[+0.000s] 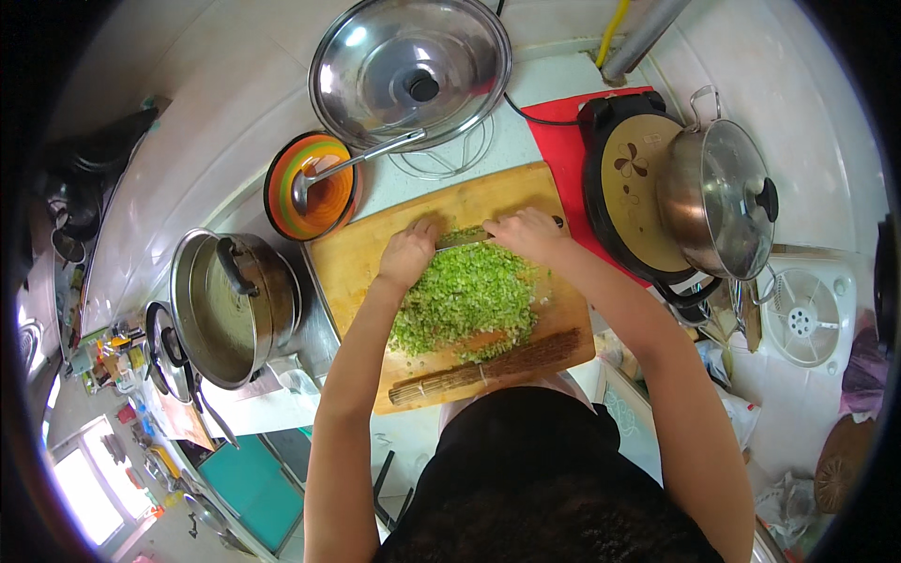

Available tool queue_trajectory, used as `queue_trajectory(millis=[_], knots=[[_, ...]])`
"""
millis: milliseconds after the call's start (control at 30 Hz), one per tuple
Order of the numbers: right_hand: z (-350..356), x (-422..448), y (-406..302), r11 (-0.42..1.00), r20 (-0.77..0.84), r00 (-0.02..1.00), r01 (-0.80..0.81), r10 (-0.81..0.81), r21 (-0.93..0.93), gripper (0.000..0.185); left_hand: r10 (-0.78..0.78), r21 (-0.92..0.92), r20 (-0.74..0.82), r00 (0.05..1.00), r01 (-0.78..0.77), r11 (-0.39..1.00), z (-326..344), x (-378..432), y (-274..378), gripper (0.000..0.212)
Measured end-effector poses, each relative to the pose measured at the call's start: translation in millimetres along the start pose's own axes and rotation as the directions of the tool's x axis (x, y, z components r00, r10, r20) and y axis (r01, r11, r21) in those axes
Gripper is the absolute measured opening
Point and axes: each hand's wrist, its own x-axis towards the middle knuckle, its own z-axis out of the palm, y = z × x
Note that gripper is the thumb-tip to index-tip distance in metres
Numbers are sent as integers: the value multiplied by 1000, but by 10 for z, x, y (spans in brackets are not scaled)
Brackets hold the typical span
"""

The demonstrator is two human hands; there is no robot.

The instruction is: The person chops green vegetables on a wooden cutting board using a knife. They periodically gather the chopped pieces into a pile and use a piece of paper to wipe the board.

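Note:
A heap of finely chopped green vegetable (464,292) covers the middle of a wooden cutting board (352,302). Along the heap's far edge lies a knife (464,243), its blade between my two hands. My right hand (526,232) is closed around the knife near its handle end. At the blade's other end is my left hand (412,250), its fingers bent over the tip; how firmly they press is hidden. Some chopped bits lie beyond the blade. A tied bundle brush of thin twigs (486,366) rests across the board's near edge.
Behind the board stand an orange striped bowl (281,190) with a metal ladle (301,190) and a large steel lid (380,56). A deep steel pot (225,310) is at left. At right, a glass-lidded pot (679,197) sits on a round electric griddle (633,232).

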Motion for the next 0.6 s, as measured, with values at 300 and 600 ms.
queue_trajectory(millis=[300, 600], knots=[[-59, -753, -552, 999, 118, 993, 25, -30, 43, 15, 18, -15, 149, 989, -16, 1000, -191, -699, 675, 13], [429, -994, -302, 987, -32, 989, 146, -144, 65, 22, 74, 91, 202, 977, -94, 991, -21, -598, 896, 20]])
